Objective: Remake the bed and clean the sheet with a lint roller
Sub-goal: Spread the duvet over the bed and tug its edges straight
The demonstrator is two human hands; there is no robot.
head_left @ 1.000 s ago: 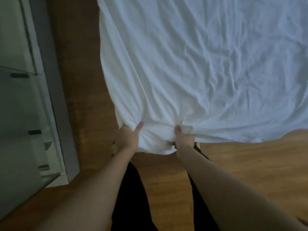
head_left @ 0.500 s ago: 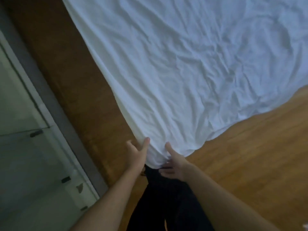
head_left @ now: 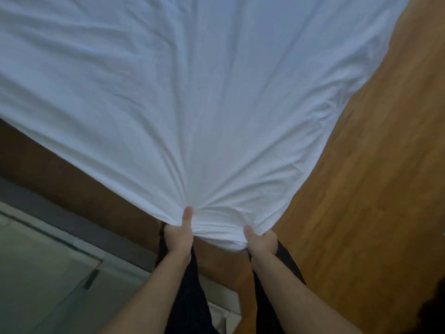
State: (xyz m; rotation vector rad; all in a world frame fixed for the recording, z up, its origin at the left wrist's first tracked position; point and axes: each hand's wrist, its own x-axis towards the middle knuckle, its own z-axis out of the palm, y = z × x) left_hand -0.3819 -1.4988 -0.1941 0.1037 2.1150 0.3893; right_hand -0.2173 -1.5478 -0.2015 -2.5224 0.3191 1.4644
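Just ahead of my fingers, the white sheet (head_left: pixel 204 97) fans out taut; left hand (head_left: pixel 179 233) and right hand (head_left: pixel 261 241) pinch its bunched corner. Soft, light fabric, likely slippery.

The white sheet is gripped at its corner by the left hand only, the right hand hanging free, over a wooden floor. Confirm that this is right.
Not quite. Both hands hold the white sheet: the left hand and the right hand each grip the bunched corner, thumbs on top, as the head view shows. The wooden floor beneath is right.
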